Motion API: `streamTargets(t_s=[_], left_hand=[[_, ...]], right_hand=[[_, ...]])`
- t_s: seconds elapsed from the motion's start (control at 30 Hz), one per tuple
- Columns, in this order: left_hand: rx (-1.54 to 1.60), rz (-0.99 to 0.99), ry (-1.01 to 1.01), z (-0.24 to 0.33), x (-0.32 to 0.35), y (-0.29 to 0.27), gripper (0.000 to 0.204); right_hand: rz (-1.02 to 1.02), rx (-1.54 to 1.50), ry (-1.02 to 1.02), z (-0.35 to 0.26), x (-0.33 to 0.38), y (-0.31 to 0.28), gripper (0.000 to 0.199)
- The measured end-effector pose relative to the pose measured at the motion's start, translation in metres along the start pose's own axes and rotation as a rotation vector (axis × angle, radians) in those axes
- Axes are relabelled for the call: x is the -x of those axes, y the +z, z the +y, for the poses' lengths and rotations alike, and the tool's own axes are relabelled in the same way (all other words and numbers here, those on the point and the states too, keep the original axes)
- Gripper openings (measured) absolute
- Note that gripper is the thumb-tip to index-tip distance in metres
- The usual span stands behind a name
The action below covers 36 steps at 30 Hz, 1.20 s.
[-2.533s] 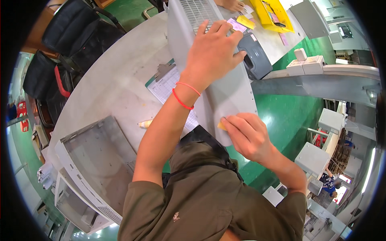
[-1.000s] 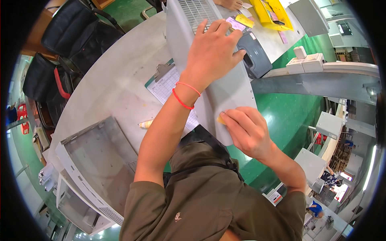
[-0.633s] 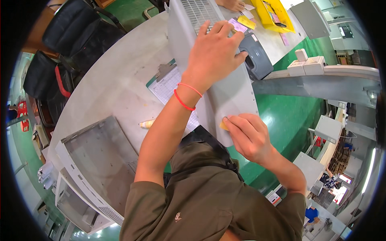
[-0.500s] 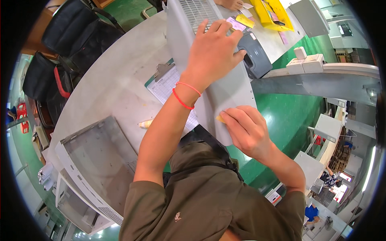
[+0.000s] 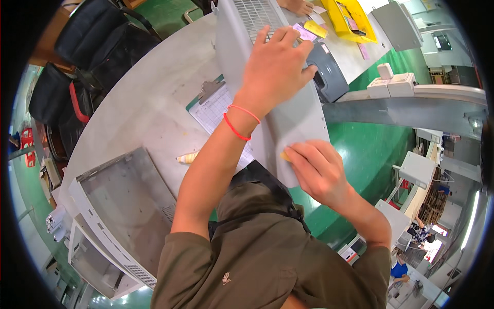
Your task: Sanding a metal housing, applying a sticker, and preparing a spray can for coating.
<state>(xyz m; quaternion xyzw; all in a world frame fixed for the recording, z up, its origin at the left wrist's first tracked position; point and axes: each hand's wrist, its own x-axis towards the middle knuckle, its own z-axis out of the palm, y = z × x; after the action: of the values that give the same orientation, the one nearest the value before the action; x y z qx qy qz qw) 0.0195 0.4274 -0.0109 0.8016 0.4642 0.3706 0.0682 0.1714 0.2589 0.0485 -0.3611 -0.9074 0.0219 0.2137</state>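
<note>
A pale grey sheet-metal casing (image 5: 298,116) with a wire-like grille at its far end lies in front of me, its near end close to my body. Across its upper face rests my left hand (image 5: 275,69), fingers apart and slightly bent near the grille, two red cords around the wrist. Lower and to the right, my right hand (image 5: 319,170) is closed in a pinch around a small yellow piece (image 5: 284,155). That piece touches the casing's flat face near the near end. My fingers hide most of it, so its exact kind cannot be made out.
Left of my arm are a clipboard (image 5: 210,105) with a printed sheet and a cream-coloured wrapped roll (image 5: 187,157). A grey metal frame (image 5: 123,190) sits at the table's near left. Beyond the casing are a dark grey case (image 5: 332,72), a yellow bin (image 5: 355,23) and another person's hand (image 5: 298,6).
My right hand and the yellow piece have shifted very slightly along the casing's face. My left hand stays in place on the casing; the whole view has moved a little.
</note>
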Motion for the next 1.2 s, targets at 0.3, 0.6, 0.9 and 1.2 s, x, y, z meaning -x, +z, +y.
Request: streamTargets(t_s=[0.3, 0.6, 0.9, 1.2], left_hand=[[0.008, 0.007, 0.016, -0.002, 0.0, 0.002, 0.04], [0.015, 0.003, 0.009, -0.001, 0.001, 0.002, 0.039], [0.017, -0.004, 0.005, 0.0, 0.0, 0.001, 0.038], [0.017, 0.019, 0.032, -0.002, -0.001, 0.001, 0.038]], right_hand=[[-0.045, -0.012, 0.022, -0.001, -0.01, -0.004, 0.036], [-0.028, -0.022, -0.024, 0.003, -0.009, -0.003, 0.038], [-0.025, -0.042, -0.044, 0.006, -0.005, -0.002, 0.039], [-0.037, -0.046, -0.026, 0.005, -0.005, -0.004, 0.037]])
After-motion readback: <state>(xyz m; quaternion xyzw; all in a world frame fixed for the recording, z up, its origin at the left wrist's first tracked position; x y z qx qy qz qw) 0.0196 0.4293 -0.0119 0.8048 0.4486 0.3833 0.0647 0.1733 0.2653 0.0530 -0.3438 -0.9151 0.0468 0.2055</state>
